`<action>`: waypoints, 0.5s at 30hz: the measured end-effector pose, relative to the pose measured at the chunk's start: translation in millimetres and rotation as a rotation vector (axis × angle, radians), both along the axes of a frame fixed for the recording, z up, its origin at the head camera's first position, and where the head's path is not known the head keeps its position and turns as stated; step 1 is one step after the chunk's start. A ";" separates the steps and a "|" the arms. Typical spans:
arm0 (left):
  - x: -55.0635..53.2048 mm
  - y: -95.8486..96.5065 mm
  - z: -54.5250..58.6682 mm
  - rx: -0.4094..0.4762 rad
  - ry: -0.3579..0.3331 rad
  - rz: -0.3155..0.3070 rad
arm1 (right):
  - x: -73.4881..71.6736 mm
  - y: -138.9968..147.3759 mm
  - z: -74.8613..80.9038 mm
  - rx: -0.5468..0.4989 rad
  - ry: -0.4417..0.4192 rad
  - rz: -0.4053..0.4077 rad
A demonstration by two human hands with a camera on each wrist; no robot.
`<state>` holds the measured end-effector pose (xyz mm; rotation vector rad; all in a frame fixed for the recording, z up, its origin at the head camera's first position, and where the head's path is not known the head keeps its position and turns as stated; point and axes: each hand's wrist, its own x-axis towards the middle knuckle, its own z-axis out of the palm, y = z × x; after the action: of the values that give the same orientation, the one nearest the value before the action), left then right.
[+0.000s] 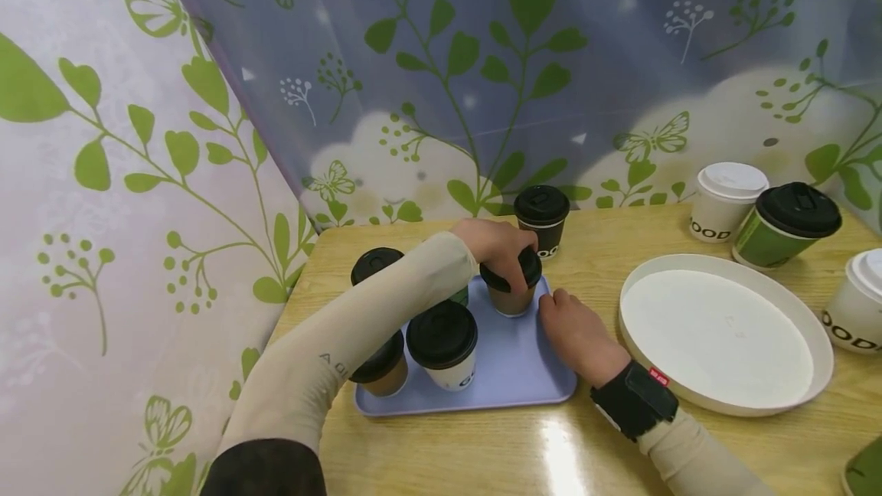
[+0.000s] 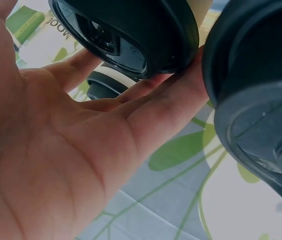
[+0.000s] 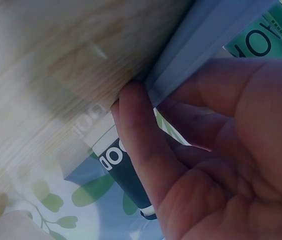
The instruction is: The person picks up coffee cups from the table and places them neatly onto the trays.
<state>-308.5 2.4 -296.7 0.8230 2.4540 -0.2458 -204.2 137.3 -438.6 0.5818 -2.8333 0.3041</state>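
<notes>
My left hand (image 1: pixel 498 247) reaches over the lilac tray (image 1: pixel 524 373) and holds a brown paper coffee cup (image 1: pixel 511 303) by its black lid, at the tray's far right corner. In the left wrist view, the fingers (image 2: pixel 151 117) extend along the near lid (image 2: pixel 131 35), with another black lid (image 2: pixel 261 100) beside them. My right hand (image 1: pixel 582 335) pinches the tray's right rim, seen close up in the right wrist view as a tray edge (image 3: pixel 191 55). Also on the tray are a white cup (image 1: pixel 448 373), another brown cup (image 1: pixel 389 381) and cups partly hidden by the left sleeve.
A black cup (image 1: pixel 542 220) stands behind the tray. To the right lies a round white tray (image 1: pixel 723 327). Around it stand a white-lidded cup (image 1: pixel 717 209), a green cup (image 1: pixel 772 239) and another white cup (image 1: pixel 854 312). A patterned cloth (image 1: pixel 441 60) hangs behind the wooden table (image 1: pixel 441 458).
</notes>
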 end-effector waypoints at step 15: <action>-3.4 2.2 17.7 -0.020 -0.077 0.075 | 0.4 0.0 1.8 -0.001 -0.009 0.001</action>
<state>-311.9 4.7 -279.0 0.7170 2.4010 -0.2073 -203.8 137.4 -436.7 0.5838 -2.8416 0.3090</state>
